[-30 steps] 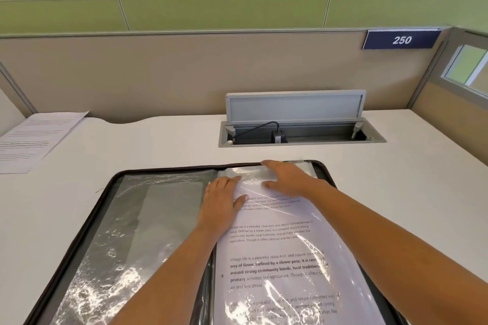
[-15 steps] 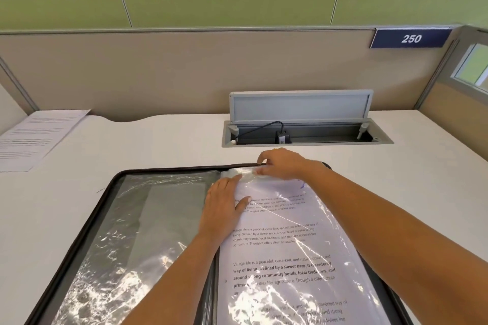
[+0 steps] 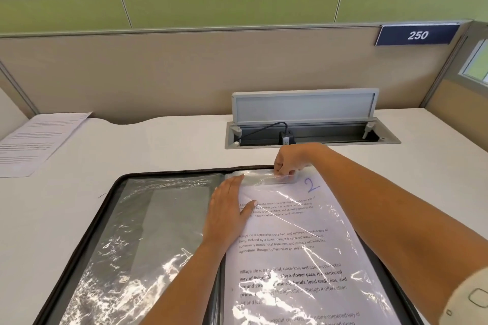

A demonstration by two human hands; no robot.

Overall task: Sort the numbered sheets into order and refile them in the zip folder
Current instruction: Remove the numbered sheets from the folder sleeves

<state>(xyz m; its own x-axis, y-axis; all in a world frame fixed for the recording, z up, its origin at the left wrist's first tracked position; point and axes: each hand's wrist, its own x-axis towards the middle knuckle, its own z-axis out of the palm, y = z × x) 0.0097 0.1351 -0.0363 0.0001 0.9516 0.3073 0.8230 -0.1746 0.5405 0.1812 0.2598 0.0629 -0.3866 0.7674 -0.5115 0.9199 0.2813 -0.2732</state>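
Right hand (image 3: pixel 290 160) retreated, pinching sleeve (image 3: pixel 260 179), 2 (image 3: pixel 312 185) uncovered

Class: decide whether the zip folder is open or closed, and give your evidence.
Open. The zip folder lies spread flat on the desk, both inner halves showing, sheet marked 2 on the right half.

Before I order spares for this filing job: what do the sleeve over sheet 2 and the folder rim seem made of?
Sleeve: thin clear plastic film, glossy; it wrinkles, throws white glare, and print reads through. Folder rim: matt black, probably fabric or faux leather; too blurred to tell which.
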